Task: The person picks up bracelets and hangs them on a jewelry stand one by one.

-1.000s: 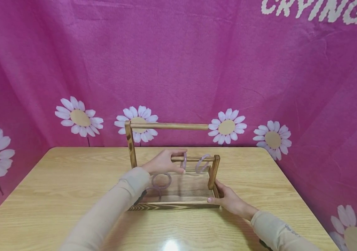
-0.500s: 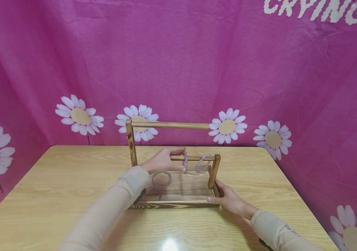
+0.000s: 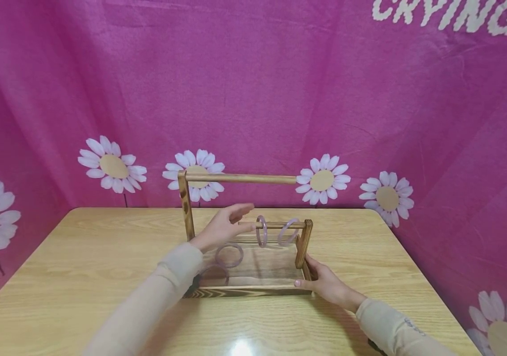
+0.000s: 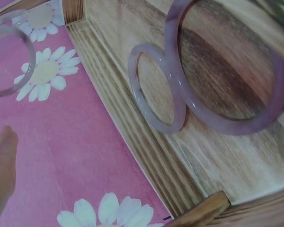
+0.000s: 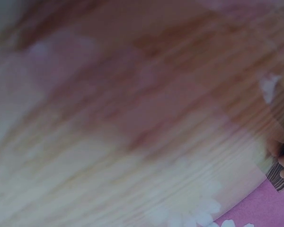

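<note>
A wooden bangle stand (image 3: 249,292) with a tray base and two bars stands on the table. My left hand (image 3: 223,226), fingers extended, is beside the lower bar's left part and holds nothing. Just right of its fingertips a lilac bangle (image 3: 261,231) hangs around that bar, apart from the hand. Another lilac bangle (image 3: 288,232) hangs tilted near the right post. Two more bangles (image 4: 154,90) lie in the tray, partly overlapping in the left wrist view. My right hand (image 3: 331,286) grips the tray's right front corner, thumb on the front edge.
The upper bar (image 3: 242,178) runs from the tall left post (image 3: 186,205) and has no post at its right end. Behind the wooden table (image 3: 102,257) hangs a pink cloth (image 3: 244,89) with daisies. The right wrist view is mostly blurred wood grain.
My left hand has let go of the bangle and drawn back to the left, its fingers spreading. The bangle now hangs on the lower bar. My right hand has stayed put.
</note>
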`<state>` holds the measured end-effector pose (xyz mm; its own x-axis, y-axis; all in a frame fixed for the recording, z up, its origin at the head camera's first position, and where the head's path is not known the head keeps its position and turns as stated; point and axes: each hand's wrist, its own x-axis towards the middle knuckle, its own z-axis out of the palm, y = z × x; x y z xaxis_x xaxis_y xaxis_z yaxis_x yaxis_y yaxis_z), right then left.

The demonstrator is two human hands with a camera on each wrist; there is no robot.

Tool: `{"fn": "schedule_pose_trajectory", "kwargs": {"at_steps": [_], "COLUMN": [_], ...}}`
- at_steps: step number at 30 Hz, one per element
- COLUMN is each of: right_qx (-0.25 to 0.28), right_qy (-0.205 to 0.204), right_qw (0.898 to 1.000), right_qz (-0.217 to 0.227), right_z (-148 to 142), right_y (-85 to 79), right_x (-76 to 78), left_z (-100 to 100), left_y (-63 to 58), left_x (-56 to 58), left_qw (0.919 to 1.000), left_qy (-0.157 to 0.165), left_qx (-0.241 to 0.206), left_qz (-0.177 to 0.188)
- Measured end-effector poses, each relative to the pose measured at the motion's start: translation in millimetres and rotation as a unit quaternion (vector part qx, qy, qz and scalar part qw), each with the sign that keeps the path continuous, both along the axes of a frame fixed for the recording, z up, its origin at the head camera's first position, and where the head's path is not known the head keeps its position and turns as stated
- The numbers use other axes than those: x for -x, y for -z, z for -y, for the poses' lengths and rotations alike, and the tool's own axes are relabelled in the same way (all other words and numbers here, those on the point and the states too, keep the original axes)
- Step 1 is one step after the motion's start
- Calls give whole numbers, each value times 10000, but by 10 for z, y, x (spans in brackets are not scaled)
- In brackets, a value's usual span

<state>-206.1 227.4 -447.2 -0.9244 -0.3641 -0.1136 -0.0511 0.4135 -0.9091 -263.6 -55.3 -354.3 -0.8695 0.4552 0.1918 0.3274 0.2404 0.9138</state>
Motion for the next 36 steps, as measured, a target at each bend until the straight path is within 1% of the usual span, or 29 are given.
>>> {"fn": "schedule_pose_trajectory", "kwargs": {"at_steps": [1,2,4,8,12,16,20,27,36], "right_qx": [-12,-17,-30,-66,-92,-79,-78,-67,-137], "right_qy": [7,18,27,37,62,55,50,17,68], "right_qw": [10000,10000,10000,9999,9999,9999,9999,9999,9996], "right_qz": [-3,-10,-41,-110,-131,-132,-129,-118,-219], "right_z": [3,5,9,10,9,7,7,19,13], "right_y": [-2,-2,-5,-11,-9,-4,-3,-9,-39], "right_x": [0,-1,0,1,1,-4,-3,-4,-7], "left_z": [17,36,73,146,205,258,305,374,473], "left_y": [-28,-31,-40,78,109,150,203,308,433], "left_x": [-23,-23,-34,24,-14,-61,-147,-388,-606], "left_qw": [10000,9999,9997,9985,9963,9938,9920,9892,9898], "left_qy": [-22,-39,-149,-457,-737,-909,-1089,-1187,-1252], "left_qx": [-76,-121,-61,20,31,125,221,645,623], "left_qz": [-35,-101,-156,-312,-445,-633,-597,-565,-262]}}
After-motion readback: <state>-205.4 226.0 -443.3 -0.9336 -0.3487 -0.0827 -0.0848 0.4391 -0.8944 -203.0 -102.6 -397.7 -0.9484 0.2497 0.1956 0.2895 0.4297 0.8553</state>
